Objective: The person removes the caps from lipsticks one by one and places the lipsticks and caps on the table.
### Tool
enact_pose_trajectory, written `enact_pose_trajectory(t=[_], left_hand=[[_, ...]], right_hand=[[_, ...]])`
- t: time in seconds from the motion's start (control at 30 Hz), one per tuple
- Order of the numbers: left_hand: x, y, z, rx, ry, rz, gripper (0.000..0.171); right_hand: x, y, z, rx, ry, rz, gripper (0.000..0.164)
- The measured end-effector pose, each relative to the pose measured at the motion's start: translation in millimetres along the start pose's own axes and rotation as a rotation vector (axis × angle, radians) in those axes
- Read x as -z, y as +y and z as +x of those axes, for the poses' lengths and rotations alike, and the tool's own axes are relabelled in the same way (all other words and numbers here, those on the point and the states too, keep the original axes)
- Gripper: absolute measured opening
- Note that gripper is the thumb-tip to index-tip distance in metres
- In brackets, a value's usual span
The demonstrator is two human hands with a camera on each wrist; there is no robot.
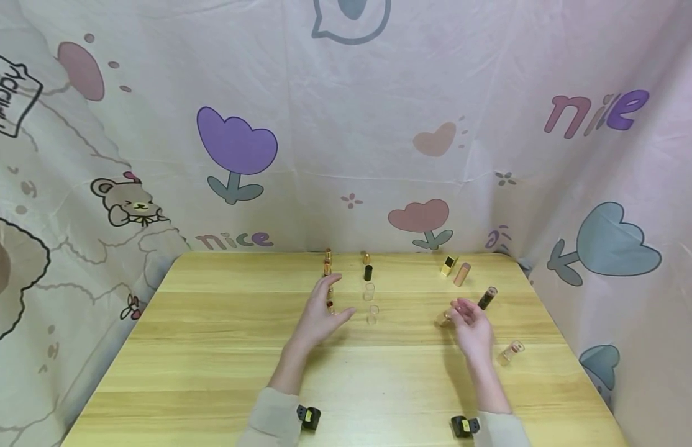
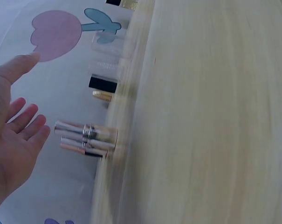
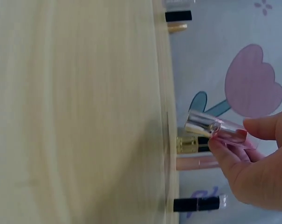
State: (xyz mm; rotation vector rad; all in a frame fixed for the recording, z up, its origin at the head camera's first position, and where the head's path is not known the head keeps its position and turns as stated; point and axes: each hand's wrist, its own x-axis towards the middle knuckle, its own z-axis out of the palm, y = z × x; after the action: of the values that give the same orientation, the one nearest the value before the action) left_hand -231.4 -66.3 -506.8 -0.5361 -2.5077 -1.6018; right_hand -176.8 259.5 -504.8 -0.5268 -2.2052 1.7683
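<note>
Currently, the right hand point(image 3: 257, 179) pinches the lipstick point(image 3: 217, 129) by its clear cap point(image 3: 231, 132), above the table point(image 3: 85, 93); the left hand point(image 1: 319, 320) is spread, empty. Probably light, rigid, slippery; grip the base point(image 3: 199, 124) lest the cap slip.

Soft light is falling on the desk point(image 1: 212, 347), paling into mild glare near its centre; a faint shadow is lying beside the right forearm point(image 1: 489, 388). The left wrist view is blurring, smearing the lipstick tubes point(image 2: 103, 134).
</note>
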Motion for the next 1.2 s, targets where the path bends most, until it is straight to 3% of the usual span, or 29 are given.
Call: enact_pose_trajectory(t=[0.33,0.77,0.97,1.2], left_hand=[[-14.2,11.6,9.7,-0.034,-0.051,0.032,0.086],[-29.0,25.0,22.7,-0.1,-0.172,0.166,0.085],[-35.5,30.3,24.7,-0.132,-0.227,0.202,0.085],[-41.5,34.2,23.3,-0.151,-0.239,0.221,0.077]], right_hand=[[-27.9,-13.0,-9.8,0.003,-0.088,0.061,0.046],[-58.6,-23.3,-16.5,0.065,-0.132,0.128,0.041],[-68.5,-27.6,-19.8,0.086,-0.167,0.179,0.04],[-75.3,-30.7,-24.4,0.123,-0.183,0.225,0.039]])
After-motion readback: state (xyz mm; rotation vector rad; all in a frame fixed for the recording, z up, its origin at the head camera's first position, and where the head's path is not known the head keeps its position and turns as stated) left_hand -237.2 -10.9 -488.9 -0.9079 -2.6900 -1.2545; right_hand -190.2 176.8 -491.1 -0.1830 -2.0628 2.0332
